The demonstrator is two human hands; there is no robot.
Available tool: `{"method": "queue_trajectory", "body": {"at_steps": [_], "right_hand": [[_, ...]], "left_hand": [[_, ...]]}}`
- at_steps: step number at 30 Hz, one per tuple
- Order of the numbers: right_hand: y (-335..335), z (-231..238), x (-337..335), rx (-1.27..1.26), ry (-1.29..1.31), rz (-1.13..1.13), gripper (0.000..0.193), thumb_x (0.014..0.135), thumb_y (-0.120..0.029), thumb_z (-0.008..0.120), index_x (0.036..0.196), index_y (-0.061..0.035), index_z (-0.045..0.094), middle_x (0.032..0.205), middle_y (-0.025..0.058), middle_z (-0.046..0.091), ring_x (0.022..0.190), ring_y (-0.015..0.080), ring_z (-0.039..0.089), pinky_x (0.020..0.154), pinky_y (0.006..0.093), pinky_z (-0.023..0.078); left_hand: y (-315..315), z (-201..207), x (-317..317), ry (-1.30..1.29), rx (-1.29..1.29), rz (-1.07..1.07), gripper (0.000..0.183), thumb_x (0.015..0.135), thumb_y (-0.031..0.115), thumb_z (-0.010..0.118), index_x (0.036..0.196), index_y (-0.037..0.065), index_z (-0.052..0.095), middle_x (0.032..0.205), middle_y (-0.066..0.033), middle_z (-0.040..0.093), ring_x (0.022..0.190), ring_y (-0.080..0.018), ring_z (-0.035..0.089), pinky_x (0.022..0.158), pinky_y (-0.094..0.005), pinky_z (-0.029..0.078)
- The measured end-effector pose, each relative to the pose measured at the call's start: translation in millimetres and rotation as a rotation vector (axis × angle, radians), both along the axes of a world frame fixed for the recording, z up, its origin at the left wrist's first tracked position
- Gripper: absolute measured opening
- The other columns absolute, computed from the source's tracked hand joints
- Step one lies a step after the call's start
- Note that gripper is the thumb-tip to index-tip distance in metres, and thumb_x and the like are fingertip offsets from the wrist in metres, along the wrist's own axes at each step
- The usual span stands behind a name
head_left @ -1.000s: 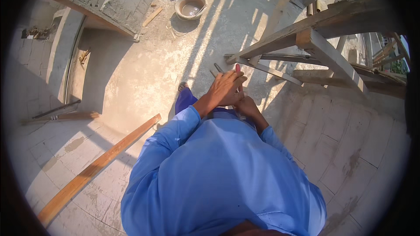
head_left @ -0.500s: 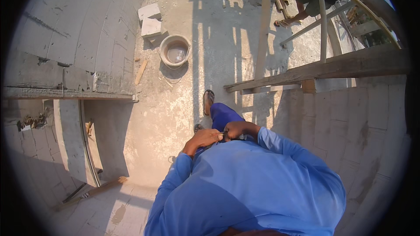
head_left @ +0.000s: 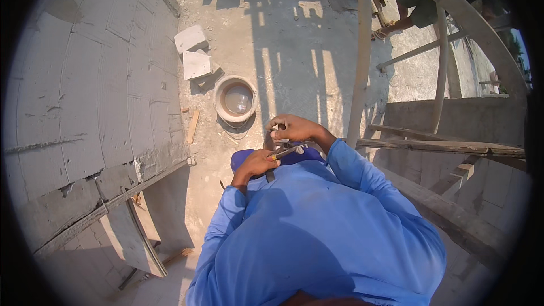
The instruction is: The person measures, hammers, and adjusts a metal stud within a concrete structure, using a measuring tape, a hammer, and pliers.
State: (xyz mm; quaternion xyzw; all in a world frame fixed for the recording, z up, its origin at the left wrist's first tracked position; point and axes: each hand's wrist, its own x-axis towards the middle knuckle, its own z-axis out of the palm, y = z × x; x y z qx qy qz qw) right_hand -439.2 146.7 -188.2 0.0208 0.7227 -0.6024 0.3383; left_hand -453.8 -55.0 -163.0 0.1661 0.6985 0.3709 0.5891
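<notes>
My left hand [head_left: 256, 164] is closed in front of my waist. It grips a slim hand tool [head_left: 288, 152] with a yellow and dark part by the fingers and a greyish metal shaft pointing right; its exact kind is unclear. Just above and to the right, my right hand [head_left: 299, 128] is held with fingers curved and thumb apart, and I see nothing between them. A dark strap [head_left: 270, 175] shows at my waist beside the left hand. Beyond my hands, a round bucket [head_left: 220, 100] with some liquid inside stands on the concrete floor.
Pale blocks [head_left: 196, 64] lie beyond the bucket, near a block wall [head_left: 85, 90] on the left. A wood strip [head_left: 193, 126] lies by that wall. On the right are timber planks [head_left: 442, 146] and upright poles [head_left: 361, 51]. Another person's leg [head_left: 403, 22] shows at far right.
My hands were together at my waist. The right hand has lifted away, forward, and the tool now shows in my left hand. The view has shifted, with the bucket closer to my hands.
</notes>
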Motion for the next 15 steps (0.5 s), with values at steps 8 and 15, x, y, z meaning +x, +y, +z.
{"method": "queue_trajectory", "body": {"at_steps": [8,15], "right_hand": [[87,-19,-57,-0.344,0.219,-0.711,0.073,0.081,-0.045,0.066,0.134,-0.0036,0.039,0.129,0.0121,0.04,0.119,0.0236,0.042,0.102,0.039,0.032],[125,-95,-181,-0.608,-0.013,-1.002,0.072,0.079,-0.035,0.068,0.133,-0.0018,0.034,0.114,0.0107,0.053,0.106,0.021,0.055,0.088,0.0326,0.045]], "left_hand": [[97,-25,-137,0.509,0.228,0.041,0.027,0.08,0.013,0.064,0.102,0.0,0.058,0.094,-0.0147,0.06,0.087,-0.0279,0.057,0.075,-0.0369,0.046],[213,-87,-258,0.733,0.174,0.04,0.042,0.077,0.012,0.065,0.114,0.0,0.05,0.103,-0.0239,0.056,0.096,-0.0404,0.056,0.079,-0.0453,0.047]]}}
